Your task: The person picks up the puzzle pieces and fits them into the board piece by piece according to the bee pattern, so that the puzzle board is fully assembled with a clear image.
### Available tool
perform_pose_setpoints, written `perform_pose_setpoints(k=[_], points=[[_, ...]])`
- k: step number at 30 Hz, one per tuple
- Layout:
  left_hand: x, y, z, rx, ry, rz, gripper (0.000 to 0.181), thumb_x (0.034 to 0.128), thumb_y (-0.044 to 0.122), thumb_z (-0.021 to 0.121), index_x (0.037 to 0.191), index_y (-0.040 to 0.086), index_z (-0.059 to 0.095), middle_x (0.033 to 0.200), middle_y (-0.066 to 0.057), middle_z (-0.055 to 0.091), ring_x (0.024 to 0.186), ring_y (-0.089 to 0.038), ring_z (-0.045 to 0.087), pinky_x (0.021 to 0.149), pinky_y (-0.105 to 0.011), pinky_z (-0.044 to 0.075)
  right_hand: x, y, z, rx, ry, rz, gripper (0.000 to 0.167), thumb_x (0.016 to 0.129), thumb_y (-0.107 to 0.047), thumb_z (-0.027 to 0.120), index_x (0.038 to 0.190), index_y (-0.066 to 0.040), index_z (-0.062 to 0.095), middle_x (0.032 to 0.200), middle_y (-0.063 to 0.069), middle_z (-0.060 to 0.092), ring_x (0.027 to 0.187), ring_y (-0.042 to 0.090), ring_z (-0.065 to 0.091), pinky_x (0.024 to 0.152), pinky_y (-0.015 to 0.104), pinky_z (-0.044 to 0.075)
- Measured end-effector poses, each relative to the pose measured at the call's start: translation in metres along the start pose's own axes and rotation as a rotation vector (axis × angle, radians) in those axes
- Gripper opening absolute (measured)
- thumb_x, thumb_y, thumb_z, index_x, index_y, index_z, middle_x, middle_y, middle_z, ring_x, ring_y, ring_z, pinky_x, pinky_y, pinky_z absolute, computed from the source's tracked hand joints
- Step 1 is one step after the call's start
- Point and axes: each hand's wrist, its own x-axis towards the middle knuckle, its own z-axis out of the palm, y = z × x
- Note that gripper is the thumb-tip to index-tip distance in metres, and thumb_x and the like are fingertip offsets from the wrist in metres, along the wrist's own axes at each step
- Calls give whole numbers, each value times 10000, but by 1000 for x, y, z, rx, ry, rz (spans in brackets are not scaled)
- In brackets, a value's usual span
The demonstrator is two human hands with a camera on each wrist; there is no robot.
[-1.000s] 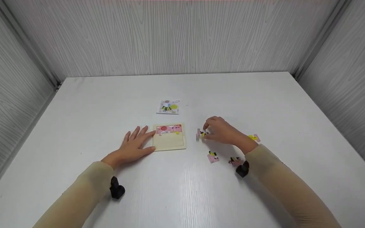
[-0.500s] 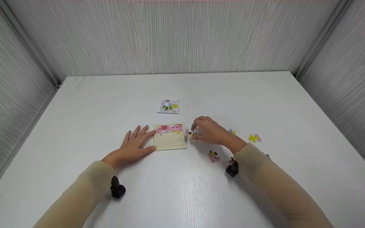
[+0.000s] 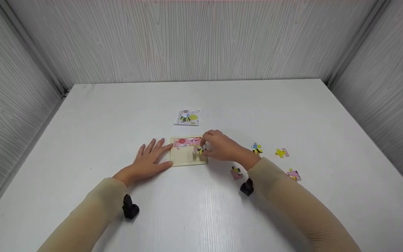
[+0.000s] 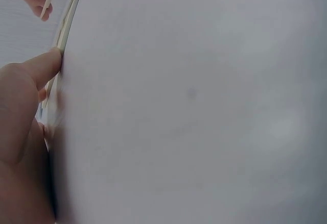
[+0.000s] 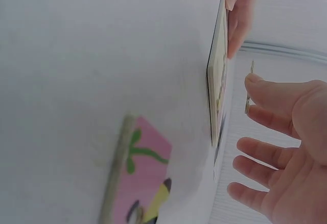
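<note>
A pale wooden puzzle tray (image 3: 184, 158) lies on the white table, a row of pink pieces (image 3: 187, 142) along its far side. My left hand (image 3: 146, 163) lies with spread, straight fingers, thumb and index finger touching the tray's left edge. Between thumb and fingertip, my right hand (image 3: 221, 147) pinches a puzzle piece (image 3: 199, 150) with yellow and black on it, above the tray's right part. The right wrist view shows this thin piece (image 5: 248, 104) edge-on, apart from the tray (image 5: 218, 76); the other fingers are loosely bent. Part of the tray's right edge is hidden by the right hand.
Loose puzzle pieces lie to the right: a pink one with yellow and black (image 3: 236, 173), a yellow one (image 3: 282, 152), a pink one (image 3: 294, 174) beside the sleeve, and others (image 3: 256, 148) by the right wrist. A bee picture card (image 3: 188, 117) lies behind the tray.
My right hand has carried the pinched piece leftward from beside the tray to above it. More loose pieces have come into sight behind the right arm. The left hand has stayed in place.
</note>
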Motion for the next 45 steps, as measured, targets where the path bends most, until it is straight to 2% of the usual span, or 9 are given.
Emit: perform_pose_setpoints(k=[4,15,23,34,45], points=[[0,-1,0,0,8,9,690,917,542,449,1485,206,249,1554,-109,44,1402,-321,-74,1063,-536,-99,4,-5,1,-10,-8,-22,257,835,-240,710,1016,-92,603,1218,78,523,1095,202,461,906,329,417],[1,1,0,15,5,2,679,923,538,440,1486,213,244,1555,-105,42,1402,-321,-74,1063,-542,-95,19,-21,4,4,-56,-2,312,833,-237,710,1089,-80,627,1216,63,534,1065,176,465,923,291,419],[2,3,0,0,12,7,666,925,531,444,1484,228,250,1557,-89,47,1405,-306,-70,1067,-534,-90,30,-28,7,1,-93,55,349,841,-268,694,1140,-108,609,1232,39,529,1085,170,462,955,303,411],[1,5,-3,-2,11,11,662,928,512,457,1482,209,257,1553,-113,52,1401,-330,-64,1061,-546,-93,41,-30,15,-19,-98,41,316,828,-239,659,1108,-103,605,1139,30,542,1001,178,475,877,333,426],[0,2,-1,-7,9,13,675,925,533,446,1484,208,252,1554,-104,44,1402,-321,-73,1065,-536,-94,48,-35,21,-52,-119,84,345,854,-270,660,1155,-118,592,1236,42,519,1054,178,472,917,342,418]])
